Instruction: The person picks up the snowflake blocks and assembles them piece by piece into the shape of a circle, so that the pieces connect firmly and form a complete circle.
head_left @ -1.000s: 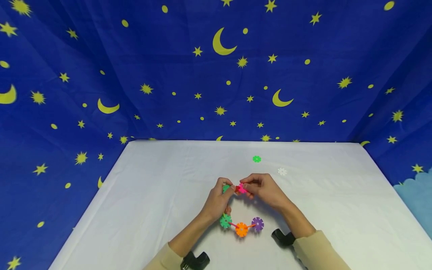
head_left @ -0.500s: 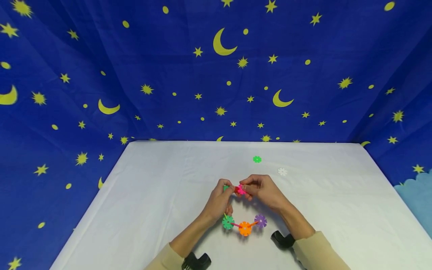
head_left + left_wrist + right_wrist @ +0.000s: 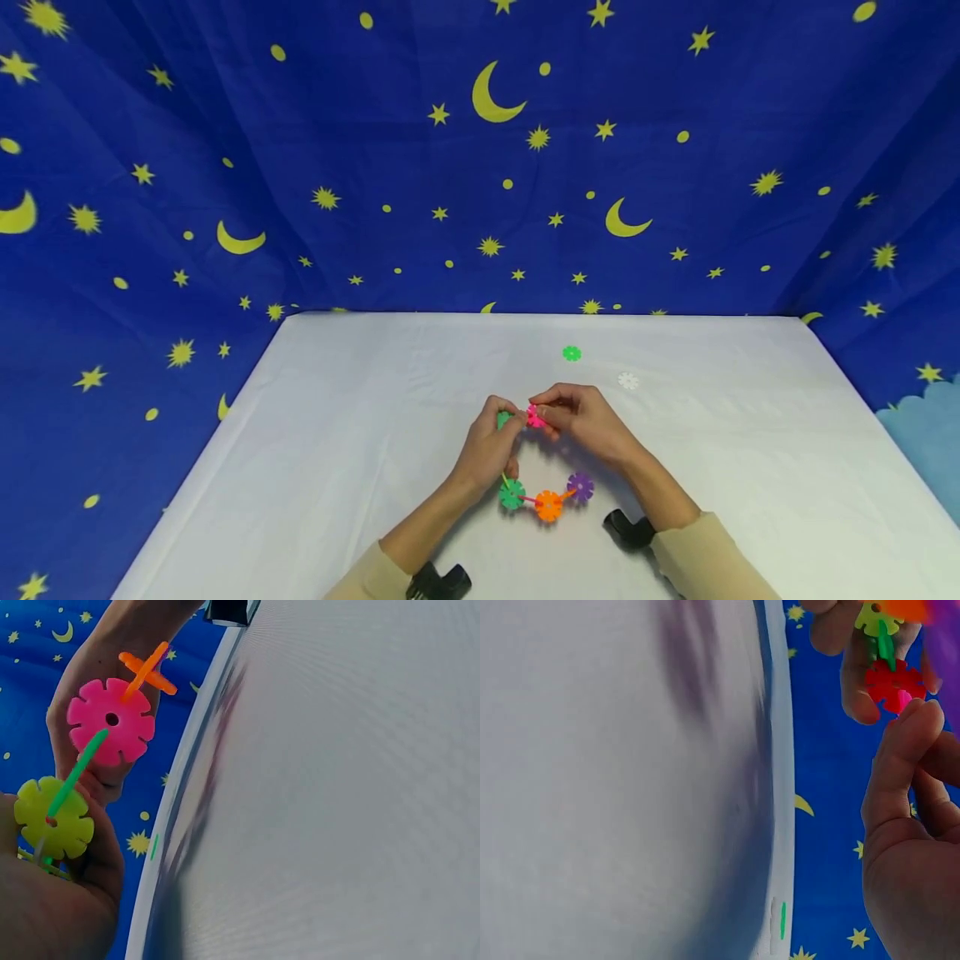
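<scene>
- Lower centre of the head view: the orange disc (image 3: 548, 506) is joined between a teal disc (image 3: 512, 494) and a purple disc (image 3: 581, 487), below the hands, perhaps so they don't crowd the fingers.
- Centre: the left hand (image 3: 483, 450) pinches the red disc (image 3: 895, 681), likely as a steady anchor.
- Just right: the right hand (image 3: 588, 423) has fingertips clamped on the pink disc (image 3: 536, 417), pressed against the red one, apparently for alignment.
- Farther, upper right of the hands: a white disc (image 3: 628, 381), then a bright green disc (image 3: 572, 353), lie loose, seemingly spare.

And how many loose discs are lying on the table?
2: the bright green disc toward the back, and the white disc nearer and to its right. Others may be hidden.
</scene>
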`<act>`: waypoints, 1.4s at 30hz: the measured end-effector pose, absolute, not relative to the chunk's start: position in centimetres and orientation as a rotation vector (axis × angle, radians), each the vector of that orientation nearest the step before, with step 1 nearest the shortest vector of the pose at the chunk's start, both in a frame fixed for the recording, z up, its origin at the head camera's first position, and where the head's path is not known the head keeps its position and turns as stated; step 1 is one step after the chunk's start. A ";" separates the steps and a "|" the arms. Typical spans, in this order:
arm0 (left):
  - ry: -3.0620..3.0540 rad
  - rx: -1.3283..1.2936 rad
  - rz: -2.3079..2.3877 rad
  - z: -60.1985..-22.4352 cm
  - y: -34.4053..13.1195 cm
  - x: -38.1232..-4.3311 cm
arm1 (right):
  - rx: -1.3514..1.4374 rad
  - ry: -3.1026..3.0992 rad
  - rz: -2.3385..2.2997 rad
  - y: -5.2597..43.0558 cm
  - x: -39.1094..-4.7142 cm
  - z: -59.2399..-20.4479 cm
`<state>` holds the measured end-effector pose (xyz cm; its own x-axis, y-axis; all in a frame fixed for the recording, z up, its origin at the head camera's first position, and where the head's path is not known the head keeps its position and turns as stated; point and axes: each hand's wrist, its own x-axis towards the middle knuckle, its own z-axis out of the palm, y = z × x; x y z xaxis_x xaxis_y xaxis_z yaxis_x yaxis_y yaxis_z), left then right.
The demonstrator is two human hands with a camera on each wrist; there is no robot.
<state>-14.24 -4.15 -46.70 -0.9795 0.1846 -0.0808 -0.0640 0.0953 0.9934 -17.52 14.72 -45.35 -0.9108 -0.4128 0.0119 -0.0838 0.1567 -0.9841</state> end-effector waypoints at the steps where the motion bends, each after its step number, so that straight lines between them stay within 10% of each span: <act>1: 2.202 0.114 1.984 -46.7 -4.2 -14.2 | -0.474 2.178 -1.823 14.7 -17.6 -45.4; 42: 2.070 0.247 2.049 -46.6 -4.8 -14.5 | -0.441 2.819 -1.405 19.2 -19.2 -45.3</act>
<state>-14.47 -4.84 -46.59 -0.9622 0.2700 -0.0365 -0.0338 0.0148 0.9993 -19.22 19.24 -45.29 -0.9608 -0.2287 0.1570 -0.2630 0.5711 -0.7776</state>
